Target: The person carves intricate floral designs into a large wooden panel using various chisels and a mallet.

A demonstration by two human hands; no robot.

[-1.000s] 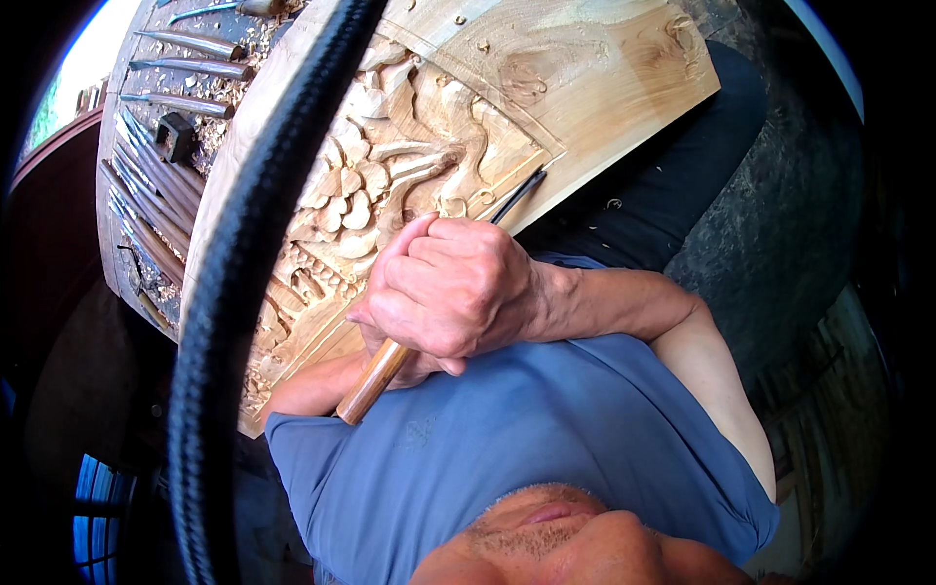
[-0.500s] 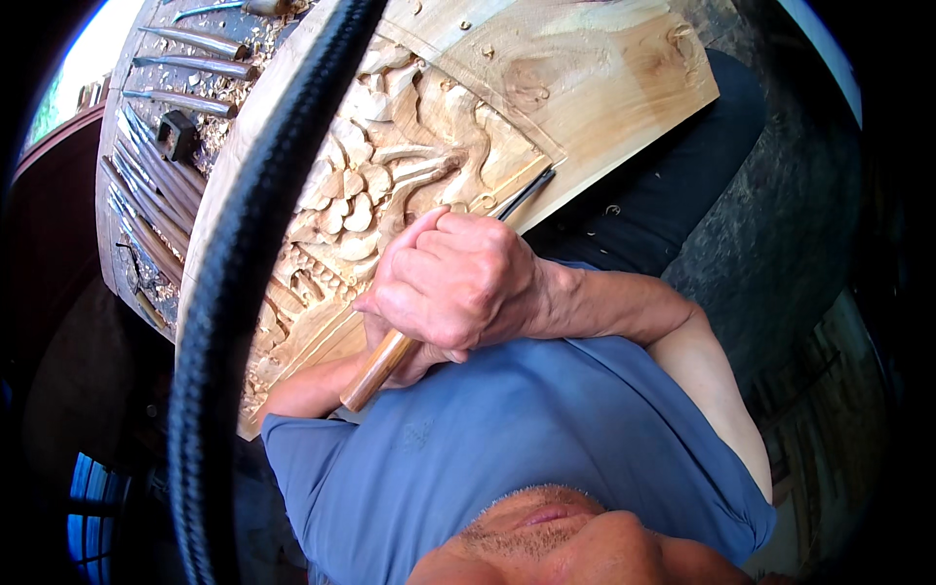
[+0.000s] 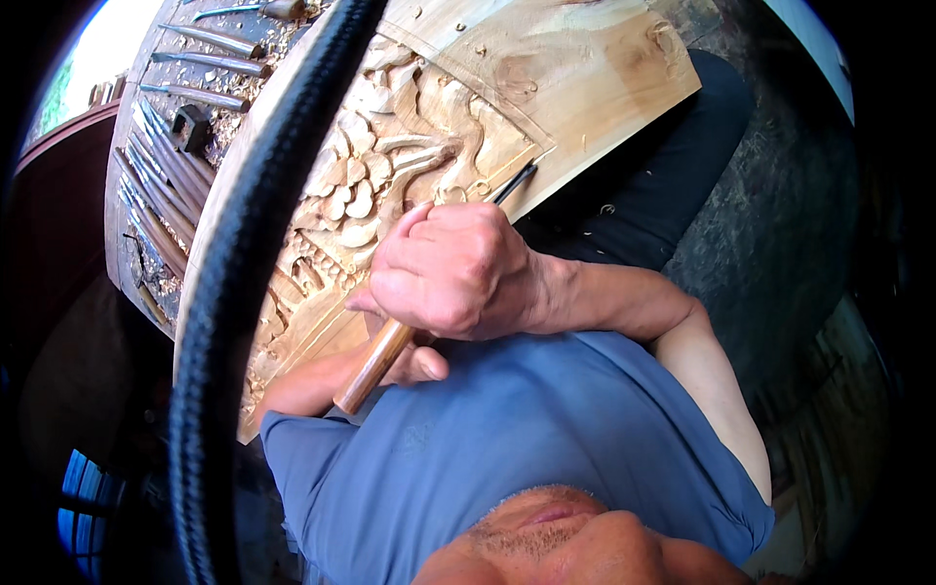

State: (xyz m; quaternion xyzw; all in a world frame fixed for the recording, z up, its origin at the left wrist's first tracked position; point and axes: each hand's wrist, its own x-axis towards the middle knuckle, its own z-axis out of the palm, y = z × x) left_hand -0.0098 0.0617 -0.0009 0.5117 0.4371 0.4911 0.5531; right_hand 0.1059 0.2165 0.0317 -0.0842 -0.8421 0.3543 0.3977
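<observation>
My right hand is closed in a fist round a carving chisel with a smooth wooden handle. The chisel's dark shaft comes out past the knuckles, and its end lies over the edge of the relief. Below it, my left hand is partly hidden behind the handle and the right hand. Its thumb shows on one side of the handle and a fingertip on the other, seemingly loosely around it. Under both hands lies a pale wooden panel, carved with flower petals and curling stems.
On the bench to the left lie several wooden-handled carving tools, a black blocky piece and scattered shavings. A thick black braided cable crosses the view. My dark-trousered leg is beside the panel's right edge.
The view has shifted slightly, moving the panel and chisel left in the picture. My left fingers show more below the handle, apart from the right hand. The right fist stays closed on the chisel.
</observation>
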